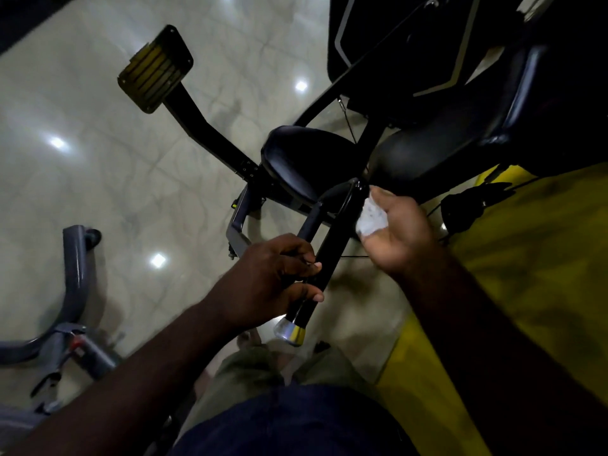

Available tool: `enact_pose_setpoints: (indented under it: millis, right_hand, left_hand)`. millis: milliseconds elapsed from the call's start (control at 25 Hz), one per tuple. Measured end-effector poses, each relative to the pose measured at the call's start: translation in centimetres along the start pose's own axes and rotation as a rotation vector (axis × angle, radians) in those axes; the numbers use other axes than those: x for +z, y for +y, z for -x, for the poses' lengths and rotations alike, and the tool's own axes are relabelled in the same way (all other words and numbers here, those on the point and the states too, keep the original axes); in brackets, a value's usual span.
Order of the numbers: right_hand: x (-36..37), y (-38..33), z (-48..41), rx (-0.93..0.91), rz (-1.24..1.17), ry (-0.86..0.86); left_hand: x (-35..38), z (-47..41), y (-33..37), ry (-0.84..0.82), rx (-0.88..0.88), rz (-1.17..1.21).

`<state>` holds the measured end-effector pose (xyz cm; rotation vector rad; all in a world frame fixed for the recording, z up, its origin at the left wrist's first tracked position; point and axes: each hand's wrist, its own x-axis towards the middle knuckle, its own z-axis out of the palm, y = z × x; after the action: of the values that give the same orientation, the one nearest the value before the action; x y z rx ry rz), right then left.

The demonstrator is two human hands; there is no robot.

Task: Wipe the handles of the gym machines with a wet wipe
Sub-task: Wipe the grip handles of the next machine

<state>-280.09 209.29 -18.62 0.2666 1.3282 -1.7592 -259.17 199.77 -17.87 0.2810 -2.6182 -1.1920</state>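
A black machine handle (332,245) with a chrome and yellow end cap (290,330) runs diagonally through the middle of the view. My left hand (269,278) grips its lower part, fingers curled round the bar. My right hand (399,230) holds a crumpled white wet wipe (371,218) in its palm, right beside the upper part of the handle. Whether the wipe touches the bar I cannot tell.
A black padded seat (309,159) and back pad (437,136) sit behind the handle. A yellow footplate (154,69) on a black arm stands at upper left. A grey machine frame (75,284) is at lower left. Pale glossy tiles (98,166) cover the floor; a yellow surface (539,264) lies right.
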Motion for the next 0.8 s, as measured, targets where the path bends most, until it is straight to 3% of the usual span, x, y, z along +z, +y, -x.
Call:
enact_pose_setpoints:
  millis: [80,200,320,480,640,680,800]
  right_hand:
    - [1.3,0.3,0.7,-0.059,0.135,0.079]
    - [1.4,6.3,8.1,-0.44,0.716,0.09]
    - [0.8,8.5,8.1,-0.71,1.018,0.049]
    - [2.7,2.5,0.6,-0.738,1.52,0.168]
    - [7.0,-0.1,-1.0,-0.32,1.973,0.168]
    - [7.4,0.9,0.2,-0.315,2.008,0.174]
    - [6.7,4.8,5.5,-0.539,2.023,0.22]
  left_hand:
    - [0.1,0.1,-0.1,-0.001,-0.007,0.007]
    - [-0.3,0.3,-1.2,-0.038,0.047,0.032]
    - [-1.6,-0.4,-3.1,-0.125,0.112,0.075]
    - [-3.1,-1.5,-7.7,-0.227,0.082,0.033]
    - [-4.0,-2.6,-13.2,-0.254,0.042,0.099]
    - [-4.3,-2.8,-14.2,-0.262,0.016,0.109]
    - [-4.9,-3.3,-16.2,-0.318,-0.025,0.113]
